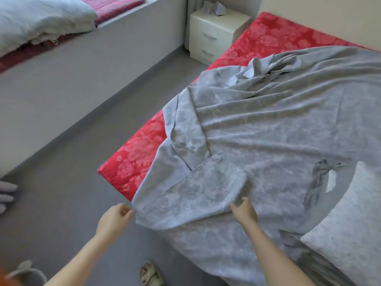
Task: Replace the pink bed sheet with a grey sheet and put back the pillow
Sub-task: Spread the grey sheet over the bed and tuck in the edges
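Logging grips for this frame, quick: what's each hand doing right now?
Left hand: closed, pinching the edge of the grey sheet.
Right hand: closed, gripping a fold of the same sheet.

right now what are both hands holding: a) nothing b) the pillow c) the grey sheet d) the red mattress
c: the left hand pinches the grey sheet at its near edge and the right hand grips its folded-over flap; the pillow lies apart, unheld.

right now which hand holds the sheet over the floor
The left hand, pinching the grey sheet past the red mattress; the right hand grips it above the mattress.
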Demonstrator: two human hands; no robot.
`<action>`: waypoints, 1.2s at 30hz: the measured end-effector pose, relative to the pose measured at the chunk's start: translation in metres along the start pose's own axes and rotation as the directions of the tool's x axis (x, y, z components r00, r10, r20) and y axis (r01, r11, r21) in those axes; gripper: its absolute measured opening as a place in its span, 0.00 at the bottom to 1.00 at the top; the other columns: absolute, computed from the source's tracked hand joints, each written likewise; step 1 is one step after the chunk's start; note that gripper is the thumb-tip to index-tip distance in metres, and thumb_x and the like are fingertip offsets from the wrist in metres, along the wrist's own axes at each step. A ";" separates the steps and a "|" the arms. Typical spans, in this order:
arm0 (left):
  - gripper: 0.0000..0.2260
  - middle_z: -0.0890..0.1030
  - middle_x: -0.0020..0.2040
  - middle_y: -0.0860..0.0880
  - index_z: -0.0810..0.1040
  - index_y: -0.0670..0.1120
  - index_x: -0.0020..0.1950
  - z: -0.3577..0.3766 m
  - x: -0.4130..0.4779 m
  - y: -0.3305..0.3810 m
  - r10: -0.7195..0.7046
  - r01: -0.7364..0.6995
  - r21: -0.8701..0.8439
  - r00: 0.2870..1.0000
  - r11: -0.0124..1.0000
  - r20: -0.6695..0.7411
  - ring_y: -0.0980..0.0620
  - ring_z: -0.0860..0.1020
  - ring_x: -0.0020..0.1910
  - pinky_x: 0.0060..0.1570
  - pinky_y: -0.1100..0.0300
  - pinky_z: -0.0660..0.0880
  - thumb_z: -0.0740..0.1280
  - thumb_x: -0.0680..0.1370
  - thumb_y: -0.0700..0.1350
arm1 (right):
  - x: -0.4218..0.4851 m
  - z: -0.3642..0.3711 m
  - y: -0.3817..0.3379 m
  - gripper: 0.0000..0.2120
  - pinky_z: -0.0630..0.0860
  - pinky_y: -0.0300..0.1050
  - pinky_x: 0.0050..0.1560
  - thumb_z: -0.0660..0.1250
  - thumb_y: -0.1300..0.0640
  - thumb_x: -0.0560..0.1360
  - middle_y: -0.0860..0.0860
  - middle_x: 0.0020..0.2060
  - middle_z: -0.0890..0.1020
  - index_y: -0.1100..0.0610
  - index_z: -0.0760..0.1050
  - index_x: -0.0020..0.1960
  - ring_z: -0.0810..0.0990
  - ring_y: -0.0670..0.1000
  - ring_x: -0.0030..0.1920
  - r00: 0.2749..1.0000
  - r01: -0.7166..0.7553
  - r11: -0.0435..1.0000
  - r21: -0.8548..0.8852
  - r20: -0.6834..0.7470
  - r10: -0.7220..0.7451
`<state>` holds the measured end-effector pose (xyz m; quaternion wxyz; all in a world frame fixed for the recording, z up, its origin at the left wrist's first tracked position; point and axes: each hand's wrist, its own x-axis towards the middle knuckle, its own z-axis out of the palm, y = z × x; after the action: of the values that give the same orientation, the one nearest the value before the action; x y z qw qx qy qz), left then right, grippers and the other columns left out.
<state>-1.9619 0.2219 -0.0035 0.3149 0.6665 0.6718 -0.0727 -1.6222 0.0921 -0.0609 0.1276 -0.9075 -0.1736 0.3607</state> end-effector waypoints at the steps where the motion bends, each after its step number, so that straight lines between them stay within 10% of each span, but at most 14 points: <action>1: 0.05 0.80 0.45 0.50 0.75 0.49 0.43 0.003 0.009 -0.010 -0.005 0.005 -0.017 1.000 1.000 0.006 0.51 0.77 0.42 0.37 0.59 0.68 0.63 0.78 0.47 | 0.007 0.011 0.000 0.26 0.70 0.50 0.60 0.64 0.52 0.77 0.60 0.64 0.74 0.61 0.63 0.70 0.74 0.61 0.63 0.998 -0.054 0.998 0.042 -0.023 0.055; 10: 0.04 0.80 0.45 0.53 0.78 0.49 0.46 0.047 0.076 0.003 0.066 -0.041 -0.245 0.993 0.969 0.094 0.53 0.77 0.46 0.42 0.60 0.70 0.65 0.78 0.48 | 0.100 0.061 0.001 0.35 0.69 0.54 0.65 0.72 0.57 0.72 0.64 0.66 0.71 0.64 0.58 0.72 0.72 0.62 0.65 0.923 -0.246 0.879 0.409 -0.177 0.341; 15: 0.09 0.79 0.48 0.56 0.76 0.51 0.53 0.033 0.099 0.050 0.069 -0.008 -0.516 0.993 0.856 0.099 0.57 0.78 0.49 0.48 0.60 0.75 0.67 0.76 0.53 | 0.079 0.075 -0.096 0.23 0.72 0.45 0.58 0.61 0.72 0.74 0.60 0.59 0.78 0.63 0.67 0.68 0.78 0.55 0.59 0.937 0.129 0.821 0.557 -0.340 0.083; 17: 0.16 0.79 0.52 0.54 0.74 0.53 0.56 0.006 0.109 0.070 0.034 0.047 -0.697 0.994 0.715 0.103 0.56 0.78 0.51 0.52 0.56 0.77 0.65 0.74 0.60 | 0.030 0.087 -0.153 0.23 0.74 0.41 0.55 0.62 0.70 0.75 0.55 0.52 0.82 0.59 0.69 0.69 0.80 0.48 0.52 0.927 0.366 0.791 0.490 -0.262 -0.267; 21: 0.21 0.83 0.45 0.56 0.75 0.54 0.55 -0.055 0.128 0.086 0.171 -0.026 -0.824 0.981 0.567 0.087 0.58 0.81 0.45 0.44 0.60 0.78 0.67 0.70 0.65 | -0.055 0.126 -0.223 0.19 0.76 0.39 0.51 0.58 0.57 0.74 0.48 0.47 0.84 0.53 0.75 0.63 0.82 0.46 0.48 0.648 0.668 0.633 0.391 0.112 -0.753; 26: 0.10 0.74 0.32 0.49 0.77 0.39 0.41 -0.085 0.149 0.042 -0.181 0.026 -0.656 0.969 0.755 -0.170 0.51 0.71 0.32 0.32 0.55 0.71 0.66 0.68 0.46 | -0.064 0.146 -0.253 0.14 0.78 0.49 0.52 0.62 0.59 0.73 0.47 0.49 0.84 0.53 0.80 0.56 0.82 0.48 0.50 0.549 0.712 0.565 0.416 0.171 -0.818; 31: 0.09 0.77 0.34 0.49 0.79 0.44 0.39 -0.128 0.148 -0.036 -0.385 -0.009 -0.772 0.863 0.636 -0.327 0.51 0.72 0.35 0.37 0.56 0.70 0.67 0.67 0.50 | 0.004 0.146 -0.302 0.26 0.77 0.49 0.50 0.61 0.67 0.59 0.54 0.51 0.83 0.59 0.80 0.55 0.81 0.56 0.51 0.362 0.909 0.378 -0.174 -0.114 -0.925; 36: 0.11 0.81 0.41 0.38 0.80 0.40 0.42 -0.159 0.148 -0.107 -0.379 -0.055 -0.707 0.813 0.705 -0.441 0.47 0.76 0.39 0.41 0.48 0.76 0.72 0.73 0.48 | 0.042 0.178 -0.397 0.27 0.65 0.48 0.65 0.56 0.62 0.72 0.52 0.67 0.74 0.53 0.68 0.71 0.72 0.55 0.66 0.468 0.881 0.374 -0.289 0.429 -0.773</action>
<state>-2.1015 0.4190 0.0115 0.3221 0.4255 0.7691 0.3517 -1.8071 0.4883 -0.0707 0.0457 -0.6490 -0.7016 0.2907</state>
